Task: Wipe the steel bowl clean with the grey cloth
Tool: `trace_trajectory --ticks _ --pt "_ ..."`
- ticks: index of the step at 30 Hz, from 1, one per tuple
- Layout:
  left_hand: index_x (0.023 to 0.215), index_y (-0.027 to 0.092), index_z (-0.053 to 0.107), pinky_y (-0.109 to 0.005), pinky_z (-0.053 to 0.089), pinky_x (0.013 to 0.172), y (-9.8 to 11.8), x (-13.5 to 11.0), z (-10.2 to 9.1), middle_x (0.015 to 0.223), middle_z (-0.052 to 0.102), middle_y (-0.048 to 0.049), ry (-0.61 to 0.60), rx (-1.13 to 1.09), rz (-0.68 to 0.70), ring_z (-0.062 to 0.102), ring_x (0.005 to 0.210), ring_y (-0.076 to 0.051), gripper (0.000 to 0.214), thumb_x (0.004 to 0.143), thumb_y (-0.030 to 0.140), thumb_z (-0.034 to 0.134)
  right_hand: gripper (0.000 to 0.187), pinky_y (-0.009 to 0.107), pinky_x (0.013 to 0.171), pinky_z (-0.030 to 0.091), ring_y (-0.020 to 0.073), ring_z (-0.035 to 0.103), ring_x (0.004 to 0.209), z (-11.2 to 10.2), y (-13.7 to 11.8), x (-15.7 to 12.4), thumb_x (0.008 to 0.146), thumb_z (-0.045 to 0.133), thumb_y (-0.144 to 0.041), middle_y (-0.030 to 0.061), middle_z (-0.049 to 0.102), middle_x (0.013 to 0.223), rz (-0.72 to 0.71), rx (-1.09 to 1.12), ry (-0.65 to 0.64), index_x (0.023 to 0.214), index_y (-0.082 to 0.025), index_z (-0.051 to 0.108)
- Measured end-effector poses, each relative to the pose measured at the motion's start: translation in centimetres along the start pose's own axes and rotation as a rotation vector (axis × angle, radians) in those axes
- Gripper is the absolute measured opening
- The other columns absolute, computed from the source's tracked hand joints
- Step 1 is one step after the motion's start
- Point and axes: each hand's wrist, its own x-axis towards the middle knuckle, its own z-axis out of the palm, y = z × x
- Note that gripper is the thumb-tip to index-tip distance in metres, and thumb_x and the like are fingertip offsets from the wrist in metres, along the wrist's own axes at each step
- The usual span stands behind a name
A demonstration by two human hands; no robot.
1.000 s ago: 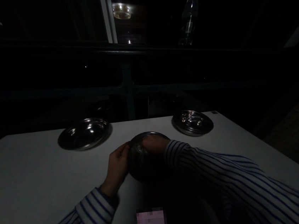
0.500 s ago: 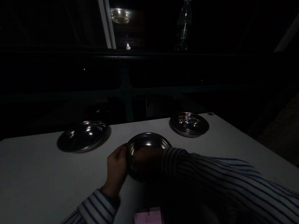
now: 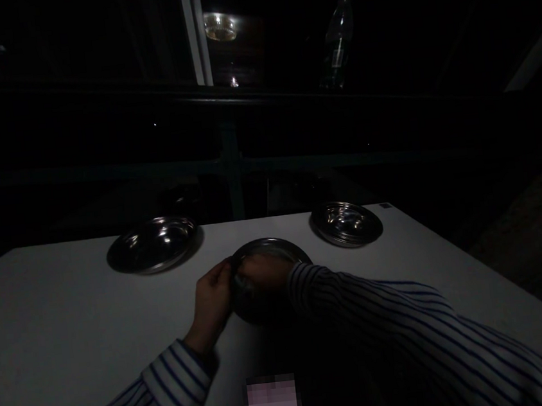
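A round metal bowl (image 3: pixel 275 244) sits at the middle of the white table, in front of me. My left hand (image 3: pixel 213 299) is closed on the bowl's left rim, thumb on top. Inside the bowl, my right hand (image 3: pixel 265 272) is curled near the left wall, its forearm crossing over the right rim. Something pale shows faintly below its fingers, too dark to make out. Shadow hides the near part of the bowl.
A wide metal bowl (image 3: pixel 155 246) stands at the table's far left edge, and smaller stacked-looking metalware (image 3: pixel 347 224) at the far right. The white table (image 3: pixel 86 332) ends at a dark window, where a clear plastic bottle (image 3: pixel 340 41) stands. A pixelated pink patch lies at the bottom.
My right hand has shifted slightly up and to the left inside the bowl. My left hand stays on the rim. The whole view has shifted slightly.
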Motion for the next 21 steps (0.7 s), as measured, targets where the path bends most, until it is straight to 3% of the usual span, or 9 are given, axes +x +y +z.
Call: trace_trajectory --ticks 5,10,15,21 --pt "0.099 0.011 0.067 -0.033 0.049 0.075 0.3 -0.1 0.0 0.091 0.072 -0.0095 0.001 0.021 -0.007 0.065 0.082 -0.022 0.037 0.072 0.035 0.056 0.025 0.035 0.082 0.047 0.024 0.059 0.099 -0.6 1.7 -0.5 0.087 0.044 -0.016 0.0172 0.06 0.108 0.124 -0.109 0.007 0.103 -0.007 0.061" --pt "0.103 0.01 0.066 -0.035 0.048 0.078 0.0 0.0 0.1 0.092 0.071 -0.0101 0.017 0.018 -0.013 0.065 0.084 -0.023 0.041 0.072 0.036 0.056 0.024 0.037 0.075 0.049 0.0273 0.063 0.09 -0.7 2.6 -1.8 0.083 0.047 -0.013 0.0206 0.064 0.097 0.182 -0.164 -0.046 0.098 -0.005 0.064" --pt "0.104 0.01 0.065 -0.036 0.048 0.08 -0.4 0.2 0.0 0.092 0.071 -0.0106 0.0 -0.005 -0.003 0.064 0.087 -0.025 0.044 0.071 0.039 0.057 0.024 0.033 0.081 0.046 0.0242 0.06 0.097 -0.9 2.3 -1.0 0.083 0.047 -0.012 0.0191 0.062 0.105 0.119 -0.124 -0.018 0.1 -0.005 0.062" --pt "0.098 0.011 0.068 -0.034 0.047 0.08 -0.1 0.2 0.2 0.096 0.071 -0.0104 0.067 0.033 0.004 0.064 0.089 -0.023 0.036 0.072 0.032 0.055 0.021 0.03 0.079 0.046 0.02 0.061 0.092 -0.4 0.6 0.3 0.084 0.048 -0.013 0.0126 0.063 0.103 -0.028 -0.004 -0.034 0.099 -0.009 0.062"
